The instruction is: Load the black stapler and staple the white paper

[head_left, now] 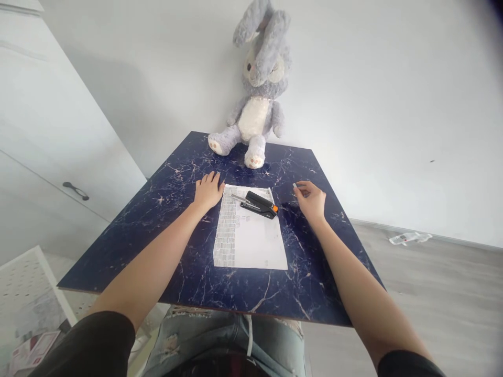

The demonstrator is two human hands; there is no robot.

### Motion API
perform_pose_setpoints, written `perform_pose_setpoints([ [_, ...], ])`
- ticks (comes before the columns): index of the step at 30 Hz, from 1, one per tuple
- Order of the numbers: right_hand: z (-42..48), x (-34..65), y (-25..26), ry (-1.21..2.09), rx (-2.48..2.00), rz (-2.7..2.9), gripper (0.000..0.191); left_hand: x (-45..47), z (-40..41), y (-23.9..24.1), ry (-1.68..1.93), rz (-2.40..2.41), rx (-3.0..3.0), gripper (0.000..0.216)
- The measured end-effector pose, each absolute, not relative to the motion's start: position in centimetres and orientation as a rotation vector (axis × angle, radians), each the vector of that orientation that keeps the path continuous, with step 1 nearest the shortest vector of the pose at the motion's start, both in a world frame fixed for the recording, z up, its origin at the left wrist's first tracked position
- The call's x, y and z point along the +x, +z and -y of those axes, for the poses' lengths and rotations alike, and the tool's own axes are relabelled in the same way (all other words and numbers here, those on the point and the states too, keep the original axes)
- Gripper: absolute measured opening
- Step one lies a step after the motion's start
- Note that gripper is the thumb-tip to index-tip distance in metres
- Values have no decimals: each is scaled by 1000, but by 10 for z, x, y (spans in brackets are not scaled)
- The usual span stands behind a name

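My left hand (208,190) lies flat on the dark blue marbled table (259,293), fingers spread, its thumb at the upper left edge of a printed sheet of paper (261,243). On the upper part of the sheet rests a black stapler (260,204) with an orange end, its top raised and a thin metal part sticking out to the left. To the right of the paper, my right hand (311,201) pinches a small silvery strip of staples (295,186) between thumb and fingers, just over the tabletop.
A grey plush rabbit (257,89) sits at the table's far end against the white wall. White cabinet doors (58,131) stand on the left. At the lower left is a white perforated bin or rack (35,293). Clear plastic packaging (409,238) lies on the floor at right.
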State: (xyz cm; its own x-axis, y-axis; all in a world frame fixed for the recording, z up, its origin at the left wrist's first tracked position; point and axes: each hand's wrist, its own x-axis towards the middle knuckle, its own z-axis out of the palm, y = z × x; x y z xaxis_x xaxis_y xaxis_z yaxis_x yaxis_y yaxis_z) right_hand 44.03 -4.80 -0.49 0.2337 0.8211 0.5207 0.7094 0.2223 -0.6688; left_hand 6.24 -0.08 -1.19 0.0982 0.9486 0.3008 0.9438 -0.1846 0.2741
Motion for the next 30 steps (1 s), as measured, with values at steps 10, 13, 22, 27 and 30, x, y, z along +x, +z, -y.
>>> perform_pose_setpoints([
  [10,32,476,-22,250,-1716,1412,37,66,5,-6,757,-1971,2289,24],
  [13,30,475,-25,250,-1704,1411,28,67,6,-7,837,-1969,2273,27],
  [22,26,479,-29,193,-1773,1441,22,64,4,-9,828,-1943,2273,21],
  [27,25,478,-28,126,-1830,1498,15,62,3,-10,896,-1894,2281,23],
  [30,28,475,-25,58,-1775,1512,19,62,0,-11,1115,-1797,2232,31],
])
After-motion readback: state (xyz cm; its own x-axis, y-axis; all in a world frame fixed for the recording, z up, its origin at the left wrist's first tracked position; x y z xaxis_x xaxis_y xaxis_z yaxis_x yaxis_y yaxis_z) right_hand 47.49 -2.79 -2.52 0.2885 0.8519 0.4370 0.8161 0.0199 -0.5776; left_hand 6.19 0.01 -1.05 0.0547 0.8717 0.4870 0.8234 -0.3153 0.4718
